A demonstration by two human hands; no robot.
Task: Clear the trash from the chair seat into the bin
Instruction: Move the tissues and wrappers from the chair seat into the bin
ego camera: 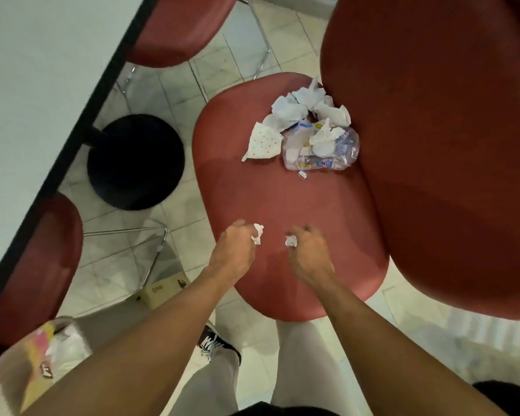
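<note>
A red chair seat [276, 199] fills the middle of the view. At its far end lies a heap of trash: crumpled white tissues [306, 105], a dotted paper napkin [263, 142] and a clear plastic wrapper [327, 151]. A tiny white scrap [303, 175] lies just in front of the heap. Over the near part of the seat, my left hand [236, 247] pinches a small white paper scrap [258, 233]. My right hand [309, 250] grips another small crumpled scrap [291, 241]. At the lower left stands the bin [15, 364], with wrappers in it.
The red chair back [451, 139] rises at the right. A white table with a dark edge [27, 94] runs along the left, its black round base [135, 162] on the tiled floor. Two more red chairs stand by it. A small cardboard box [162, 291] lies on the floor.
</note>
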